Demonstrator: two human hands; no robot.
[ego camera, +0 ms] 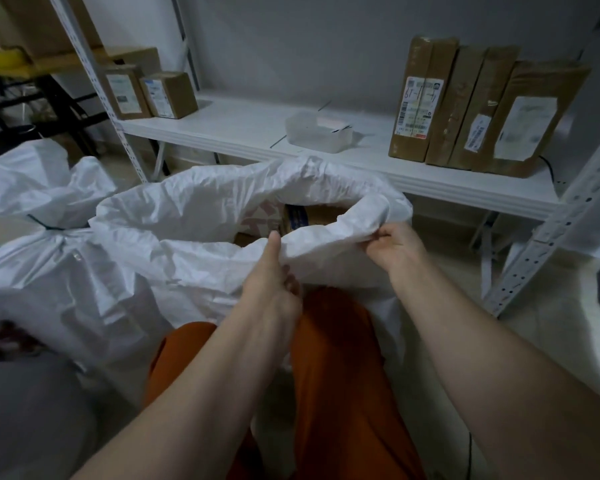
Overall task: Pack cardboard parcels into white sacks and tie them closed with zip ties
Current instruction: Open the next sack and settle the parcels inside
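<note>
— Gripping what, were the hands seen?
— The open white sack's [194, 216] near rim was pinched by the left hand [271, 289] and right hand [394, 245]; cardboard parcels [305, 216] were held inside, on the floor.

Labels on shelf parcels [417, 102] too blurred; no text legible.

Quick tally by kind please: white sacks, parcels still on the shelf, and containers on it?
White sacks: 2, one open, one tied
Parcels on the shelf: 6, two small at left, four upright at right
Clear plastic containers: 1
Total: 9
</note>
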